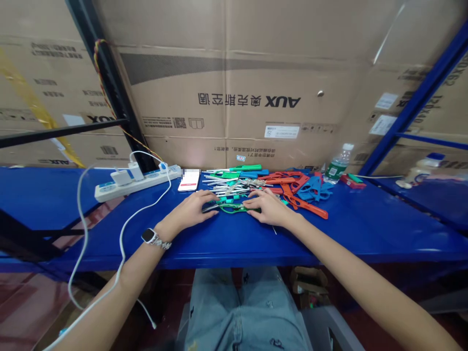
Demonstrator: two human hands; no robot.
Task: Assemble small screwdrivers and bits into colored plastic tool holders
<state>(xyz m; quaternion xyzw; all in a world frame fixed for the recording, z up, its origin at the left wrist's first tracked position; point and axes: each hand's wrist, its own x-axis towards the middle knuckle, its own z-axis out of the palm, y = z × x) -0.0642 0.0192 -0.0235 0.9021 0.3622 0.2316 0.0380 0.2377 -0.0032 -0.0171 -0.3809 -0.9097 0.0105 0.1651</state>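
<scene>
My left hand, wearing a watch on its wrist, is curled with thumb and fingers around a thin dark and metallic piece. My right hand closes over one end of a green plastic handle piece that lies between both hands. Just beyond the fingers is a pile of thin metal rods with green parts among them. Orange-red plastic handles and blue plastic handles are heaped to the right of it. My fingers hide parts of what they grip.
A phone lies left of the pile, beside a white power strip with a trailing white cable. A water bottle and a red box stand right on the blue table. Cardboard boxes rise behind.
</scene>
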